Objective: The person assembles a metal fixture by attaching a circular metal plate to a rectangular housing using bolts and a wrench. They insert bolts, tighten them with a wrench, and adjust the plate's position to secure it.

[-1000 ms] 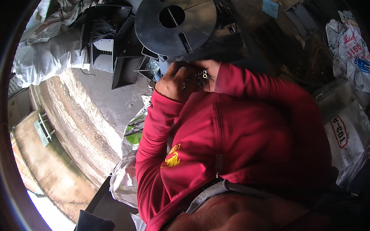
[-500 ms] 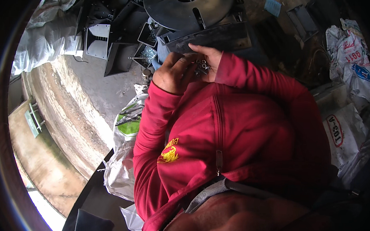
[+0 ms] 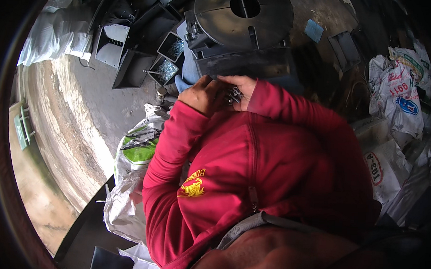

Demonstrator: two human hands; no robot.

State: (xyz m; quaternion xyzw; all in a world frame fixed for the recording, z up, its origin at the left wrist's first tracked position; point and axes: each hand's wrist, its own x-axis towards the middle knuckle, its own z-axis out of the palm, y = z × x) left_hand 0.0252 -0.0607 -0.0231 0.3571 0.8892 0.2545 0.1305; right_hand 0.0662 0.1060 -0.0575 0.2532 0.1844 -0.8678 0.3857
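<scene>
We hold a small cluster of nuts and bolts (image 3: 235, 94) in our cupped right hand (image 3: 242, 89), its fingers bent about them and one digit lying nearly straight along the far side. Our left hand (image 3: 197, 96) comes in from the left with its fingers bent, the tips right at the cluster; we cannot tell whether they are pinched on a piece or merely touching.

Just ahead of our fingers stands a dark metal frame (image 3: 247, 64), and beyond it a round black plate (image 3: 215, 21) with a central hole and slots. Left of the fingers and slightly ahead, we have two dark trays (image 3: 155, 64) of small shiny parts (image 3: 167, 71), a slim metal tool (image 3: 152, 72) across the nearer rim. Nearer to us, left of the fingers, hand tools (image 3: 140, 139) lie on a white-and-green bag (image 3: 138, 153). Well off to their right sits a printed white sack (image 3: 379, 74).
</scene>
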